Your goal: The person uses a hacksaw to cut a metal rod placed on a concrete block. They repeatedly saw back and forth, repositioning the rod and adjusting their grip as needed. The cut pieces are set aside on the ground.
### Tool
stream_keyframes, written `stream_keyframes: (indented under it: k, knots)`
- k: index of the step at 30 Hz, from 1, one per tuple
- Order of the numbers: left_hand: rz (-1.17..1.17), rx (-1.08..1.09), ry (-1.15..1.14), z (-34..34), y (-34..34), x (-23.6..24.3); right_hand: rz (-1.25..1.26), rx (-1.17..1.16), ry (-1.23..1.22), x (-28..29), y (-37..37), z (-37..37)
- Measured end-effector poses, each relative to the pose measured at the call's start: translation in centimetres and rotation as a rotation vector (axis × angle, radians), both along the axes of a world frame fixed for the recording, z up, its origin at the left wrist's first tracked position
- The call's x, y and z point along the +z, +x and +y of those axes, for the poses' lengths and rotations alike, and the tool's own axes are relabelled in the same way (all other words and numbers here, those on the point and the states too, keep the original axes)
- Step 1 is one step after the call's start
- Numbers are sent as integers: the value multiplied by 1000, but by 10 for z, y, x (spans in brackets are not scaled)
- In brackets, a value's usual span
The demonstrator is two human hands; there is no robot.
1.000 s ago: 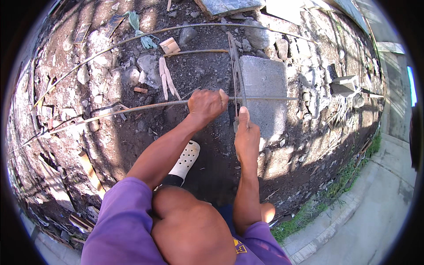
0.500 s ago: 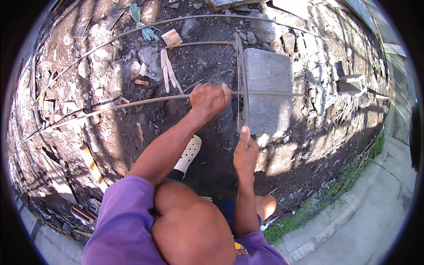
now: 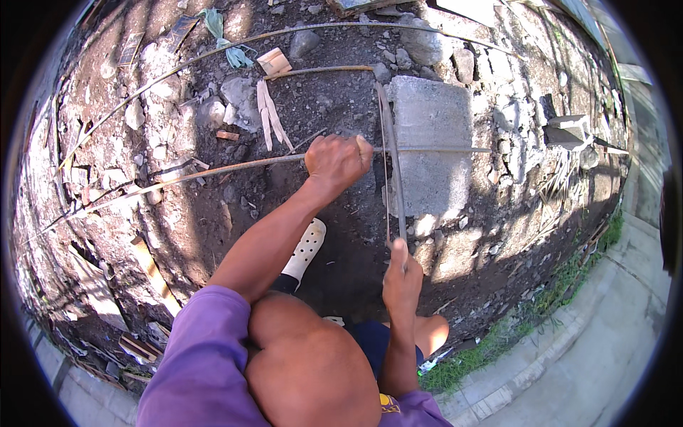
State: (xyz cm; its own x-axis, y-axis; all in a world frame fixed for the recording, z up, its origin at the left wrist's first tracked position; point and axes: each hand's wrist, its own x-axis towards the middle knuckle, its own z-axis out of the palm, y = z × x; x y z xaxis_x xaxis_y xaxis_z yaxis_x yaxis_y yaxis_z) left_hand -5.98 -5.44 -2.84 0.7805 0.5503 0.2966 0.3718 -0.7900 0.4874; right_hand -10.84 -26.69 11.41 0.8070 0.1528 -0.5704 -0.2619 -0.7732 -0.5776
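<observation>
1. Purple cloth covers both upper arms, the left sleeve (image 3: 203, 331) nearest, beside a bare raised knee (image 3: 309, 363).
2. Just beyond is the right hand (image 3: 403, 281), its fingers wrapped closed around the near end of a hacksaw (image 3: 399, 196), thumb laid along the top.
3. A pale perforated clog (image 3: 308, 250) stands on the dark soil, left of the right hand.
4. Farther out, the left hand (image 3: 337, 162) is closed in a fist around a long thin metal rod (image 3: 238, 164). The rod runs from the far left through the grip and across a grey concrete block (image 3: 432, 181).
5. The saw crosses the rod between the left fist and the block's middle; how deep the blade bites is too small to tell.
6. Beyond lie a split strip of wood (image 3: 268, 117), a small wooden piece (image 3: 274, 62), a green rag (image 3: 238, 56) and another long curved rod (image 3: 341, 25).
</observation>
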Motion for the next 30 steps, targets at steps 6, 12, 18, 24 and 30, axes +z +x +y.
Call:
stream_keyframes:
  k: [6,12,18,24,30]
  knots:
    - [6,-56,40,3,0,12,-268,3,189,-67,34,29]
    - [-114,-2,75,-2,0,-3,117,-192,9,33,-74,-55]
    - [-110,-33,30,1,-1,-1,-354,124,182,-41,45,51]
    - [-62,-51,88,4,0,3,-239,-10,116,-51,4,10]
    - [-23,3,38,-2,-2,-4,2,-115,116,39,-49,-25]
